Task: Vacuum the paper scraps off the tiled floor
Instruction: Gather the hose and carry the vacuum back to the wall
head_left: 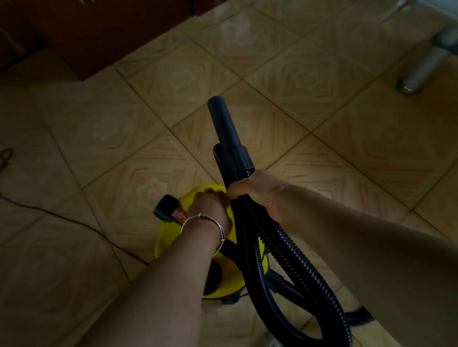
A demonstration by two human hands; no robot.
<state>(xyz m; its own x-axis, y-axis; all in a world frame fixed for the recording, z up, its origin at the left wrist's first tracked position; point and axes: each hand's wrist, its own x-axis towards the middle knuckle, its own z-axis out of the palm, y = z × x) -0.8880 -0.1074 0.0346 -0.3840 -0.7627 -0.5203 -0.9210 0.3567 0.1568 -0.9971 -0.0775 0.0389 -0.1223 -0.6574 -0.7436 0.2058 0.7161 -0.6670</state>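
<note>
The right grip (pixel 253 196) is closed round a doubled loop of hose (pixel 288 266), just below the stiff nozzle (pixel 226 134), which points to 12 o'clock. The left grip (pixel 211 203) curls on the handle (pixel 166 206) of the yellow vacuum (pixel 166 236) at 6 o'clock. The hose looks light, springy and ribbed, so it is unlikely to slip. The rigid nozzle collar seems the better hold. No scraps show on the floor (pixel 325 78).
</note>
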